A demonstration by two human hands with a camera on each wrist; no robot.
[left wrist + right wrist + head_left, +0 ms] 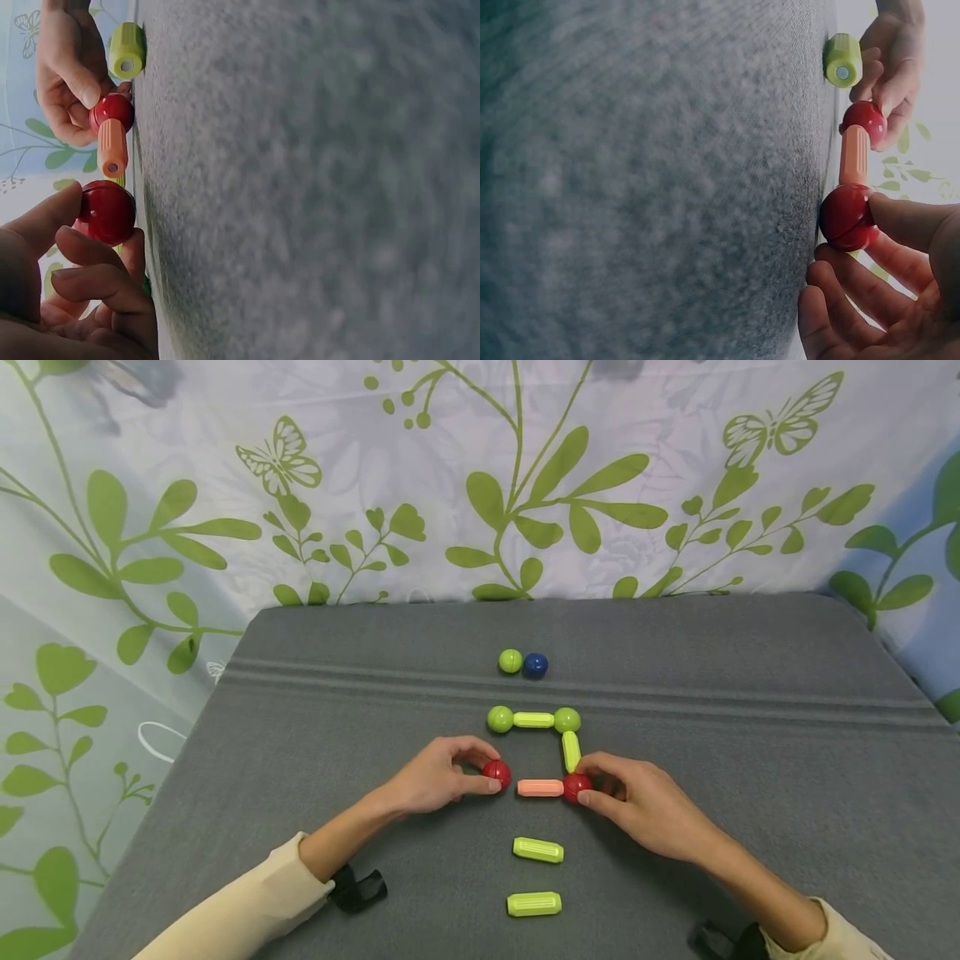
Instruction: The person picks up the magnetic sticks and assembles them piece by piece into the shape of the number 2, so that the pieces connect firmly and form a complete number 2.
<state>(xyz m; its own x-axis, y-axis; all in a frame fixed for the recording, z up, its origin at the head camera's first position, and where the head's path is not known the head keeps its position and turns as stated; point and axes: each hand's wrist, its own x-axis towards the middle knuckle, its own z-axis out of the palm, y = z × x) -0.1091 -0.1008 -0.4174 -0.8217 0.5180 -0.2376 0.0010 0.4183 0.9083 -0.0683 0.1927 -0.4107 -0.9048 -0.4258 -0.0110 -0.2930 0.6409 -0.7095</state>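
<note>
My left hand (442, 777) pinches a red ball (497, 773) between thumb and fingers, a short gap from the free end of an orange rod (540, 788). The other end of that rod meets a second red ball (577, 787), which my right hand (648, 802) grips with thumb and fingertips. From this second ball a yellow-green rod (572, 752) runs back to a green ball (567, 720). Another yellow-green rod (533, 720) links that ball to a green ball (500, 719) on the left. A metal disc shows in the end of the orange rod (113, 166) in the left wrist view.
Two loose yellow-green rods (537, 850) lie nearer me, one behind the other. A green ball (511, 661) and a dark blue ball (536, 665) sit side by side farther back on the grey cloth surface (360, 693). A leaf-patterned curtain (420, 485) hangs behind.
</note>
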